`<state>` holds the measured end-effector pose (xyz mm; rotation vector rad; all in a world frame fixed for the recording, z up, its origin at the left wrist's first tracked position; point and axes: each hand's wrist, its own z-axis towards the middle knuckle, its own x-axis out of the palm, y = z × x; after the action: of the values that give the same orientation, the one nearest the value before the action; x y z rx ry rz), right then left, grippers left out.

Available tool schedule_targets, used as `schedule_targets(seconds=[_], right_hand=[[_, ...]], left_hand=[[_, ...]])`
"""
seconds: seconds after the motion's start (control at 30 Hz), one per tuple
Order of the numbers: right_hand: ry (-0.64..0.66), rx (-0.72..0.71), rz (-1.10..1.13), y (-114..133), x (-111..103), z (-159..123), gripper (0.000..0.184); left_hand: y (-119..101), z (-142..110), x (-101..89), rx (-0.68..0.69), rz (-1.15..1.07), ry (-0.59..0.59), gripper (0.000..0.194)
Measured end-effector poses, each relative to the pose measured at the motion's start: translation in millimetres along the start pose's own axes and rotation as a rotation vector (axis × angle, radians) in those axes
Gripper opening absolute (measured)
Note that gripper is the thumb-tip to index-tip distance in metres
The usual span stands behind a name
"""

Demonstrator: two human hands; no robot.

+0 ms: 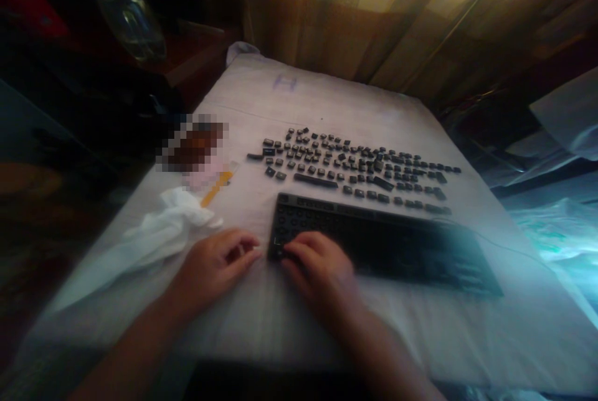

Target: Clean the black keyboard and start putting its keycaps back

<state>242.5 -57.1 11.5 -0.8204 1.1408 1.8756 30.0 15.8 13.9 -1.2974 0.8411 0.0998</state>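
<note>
A black keyboard (387,245) with its keycaps off lies on the white cloth-covered table. My right hand (322,267) rests over its left end, thumb and fingers pinched together at the lower left corner; what they hold is hidden. To the left of the keyboard, my left hand (217,267) is curled with thumb and forefinger close together. A small pale bit shows at its fingertips, too blurred to name. Beyond the keyboard, loose black keycaps (327,155) are spread in rough rows, with a long space bar keycap (316,180) among them.
A crumpled white cloth (159,220) lies left of my left hand. Beside it are a thin yellow strip (217,189) and a pixelated patch (191,149). A cable (509,251) runs off right. Curtains (327,15) hang behind the table (336,99); a brown cabinet stands at back left.
</note>
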Motion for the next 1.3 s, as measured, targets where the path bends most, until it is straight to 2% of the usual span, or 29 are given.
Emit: schedule_targets(seconds=[0.2, 0.43, 0.6, 0.8, 1.07, 1.3], right_hand=[[0.106, 0.028, -0.022, 5, -2, 8, 0.012], [0.162, 0.062, -0.046, 11, -5, 16, 0.007], [0.226, 0.120, -0.013, 12, -9, 24, 0.007], [0.251, 0.151, -0.007, 11, -7, 28, 0.011], [0.187, 0.163, 0.075, 8, -2, 20, 0.012], [-0.002, 0.101, 0.347, -7, -9, 6, 0.017]], left_hand=[[3, -1, 4.2, 0.146, 0.003, -0.022, 0.017], [-1, -2, 12.2, 0.219, 0.048, 0.011, 0.022], [-4, 1, 18.3, 0.221, 0.060, -0.004, 0.018], [-7, 5, 17.7, 0.174, 0.073, 0.055, 0.015], [-8, 7, 16.4, 0.111, 0.041, 0.085, 0.012], [-9, 8, 16.1, 0.154, 0.041, 0.042, 0.011]])
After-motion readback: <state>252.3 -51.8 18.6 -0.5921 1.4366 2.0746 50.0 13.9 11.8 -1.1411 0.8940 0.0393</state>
